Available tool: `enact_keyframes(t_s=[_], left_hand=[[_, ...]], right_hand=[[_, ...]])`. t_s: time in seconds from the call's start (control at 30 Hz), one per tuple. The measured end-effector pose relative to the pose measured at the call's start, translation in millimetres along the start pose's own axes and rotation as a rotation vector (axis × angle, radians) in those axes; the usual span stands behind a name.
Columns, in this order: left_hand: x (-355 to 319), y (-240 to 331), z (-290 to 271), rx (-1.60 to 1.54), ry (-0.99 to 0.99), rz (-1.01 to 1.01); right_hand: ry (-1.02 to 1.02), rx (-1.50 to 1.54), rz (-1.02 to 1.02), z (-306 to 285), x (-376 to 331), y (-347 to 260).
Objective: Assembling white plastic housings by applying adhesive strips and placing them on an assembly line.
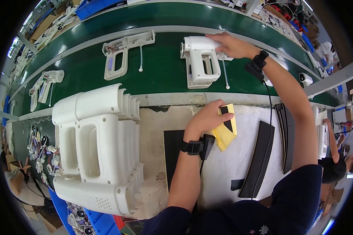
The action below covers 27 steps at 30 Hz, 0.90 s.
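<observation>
My left hand (205, 118) is closed on a sheet of yellow backing paper (225, 138) that carries a black foam strip (226, 120). The sheet hangs over the near worktop, its lower end bent. Across the green conveyor belt, my right hand (239, 46) grips the right end of a white plastic shell (204, 58) with a looped handle. That shell lies over a matching open half (198, 83), whose edge shows below it. A thin white rod with a ball end (227, 78) sticks out beside them. My right fingertips are partly hidden behind the shell.
Stacked white shells (100, 149) stand at left on the worktop. Long black foam strips (258, 160) lie to the right. Another open half with wiring (115, 58) and a smaller unit (43, 88) sit on the belt. Small wired parts (39, 145) are heaped far left. Co-workers sit at both sides.
</observation>
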State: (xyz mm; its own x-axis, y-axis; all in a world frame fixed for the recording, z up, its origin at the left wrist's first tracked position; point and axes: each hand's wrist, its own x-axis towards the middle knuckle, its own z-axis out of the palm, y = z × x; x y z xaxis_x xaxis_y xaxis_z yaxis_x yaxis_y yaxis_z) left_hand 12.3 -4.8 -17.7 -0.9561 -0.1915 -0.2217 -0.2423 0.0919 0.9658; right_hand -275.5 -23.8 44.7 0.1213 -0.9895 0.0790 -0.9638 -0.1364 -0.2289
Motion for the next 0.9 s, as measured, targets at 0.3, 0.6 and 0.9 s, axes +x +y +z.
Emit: enact_keyframes(t_s=[0.3, 0.6, 0.9], left_hand=[[-3, 0, 0, 0.03, 0.048, 0.048], [-3, 0, -1, 0.04, 0.052, 0.05], [-2, 4, 1, 0.043, 0.036, 0.011]], right_hand=[[-0.078, 0.006, 0.058, 6, -6, 1], [-0.079, 0.034, 0.046, -2, -13, 5], [-0.005, -0.136, 0.141, 37, -32, 4]])
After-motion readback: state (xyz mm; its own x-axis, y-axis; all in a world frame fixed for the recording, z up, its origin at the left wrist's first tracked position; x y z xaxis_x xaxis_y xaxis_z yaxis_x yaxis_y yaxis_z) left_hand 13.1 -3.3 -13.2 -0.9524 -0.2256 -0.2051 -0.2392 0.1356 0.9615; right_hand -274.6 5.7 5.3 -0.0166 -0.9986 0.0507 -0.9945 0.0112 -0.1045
